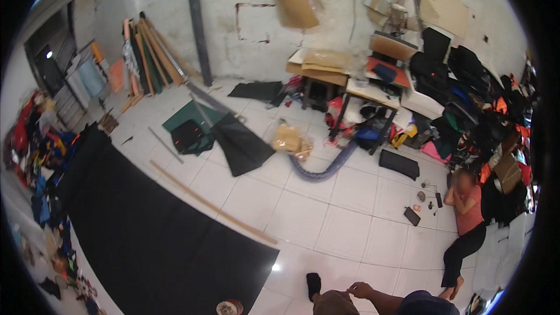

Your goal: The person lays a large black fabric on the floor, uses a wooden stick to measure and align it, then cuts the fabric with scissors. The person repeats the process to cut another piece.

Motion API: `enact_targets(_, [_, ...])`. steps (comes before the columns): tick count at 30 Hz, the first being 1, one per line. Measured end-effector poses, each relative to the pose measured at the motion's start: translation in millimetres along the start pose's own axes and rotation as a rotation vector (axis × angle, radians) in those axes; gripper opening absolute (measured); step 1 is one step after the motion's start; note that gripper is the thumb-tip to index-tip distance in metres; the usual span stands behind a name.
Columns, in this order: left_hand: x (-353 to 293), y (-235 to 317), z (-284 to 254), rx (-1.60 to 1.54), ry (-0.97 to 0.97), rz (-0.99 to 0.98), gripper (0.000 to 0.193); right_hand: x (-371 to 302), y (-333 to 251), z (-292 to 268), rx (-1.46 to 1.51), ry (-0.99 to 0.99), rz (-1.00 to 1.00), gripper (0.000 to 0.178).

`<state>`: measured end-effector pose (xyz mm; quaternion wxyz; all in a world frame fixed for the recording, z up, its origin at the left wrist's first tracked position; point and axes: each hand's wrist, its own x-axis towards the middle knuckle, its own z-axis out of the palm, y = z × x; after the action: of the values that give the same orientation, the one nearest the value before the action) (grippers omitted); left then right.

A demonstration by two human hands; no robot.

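Note:
My right hand [360, 290] comes in at the lower edge, its arm reaching from a dark sleeve [429, 303]. Its fingers are pinched together at the edge of a brownish rounded shape [335, 303], which may be my own leg; what the fingertips hold, if anything, is too small to make out. Beside it a foot in a black sock [314, 284] rests on the white tiles. My left hand is out of sight. To the left a large black sheet of material [163, 227] is spread on the floor, with a round reddish-rimmed object [229, 307] on its near edge.
A long wooden strip [210, 201] lies along the sheet's far side. Beyond are black and green pieces [240, 144] and a bent grey-blue roll [321, 175]. A person [469, 213] lies at the right near a dark pouch [412, 216]. Rolls [154, 52] lean at the wall.

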<state>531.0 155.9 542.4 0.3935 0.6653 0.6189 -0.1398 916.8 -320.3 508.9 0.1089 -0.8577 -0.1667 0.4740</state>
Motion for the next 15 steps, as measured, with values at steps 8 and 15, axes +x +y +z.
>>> enact_targets(8, [-83,290,54,-0.441,-0.254,0.583,0.04,119,28,-154,-0.231,0.106,0.148,0.052])
enact_targets(15, [12,287,30,-0.602,-0.141,0.233,0.044,219,-204,-242,0.241,0.246,-0.201,0.048])
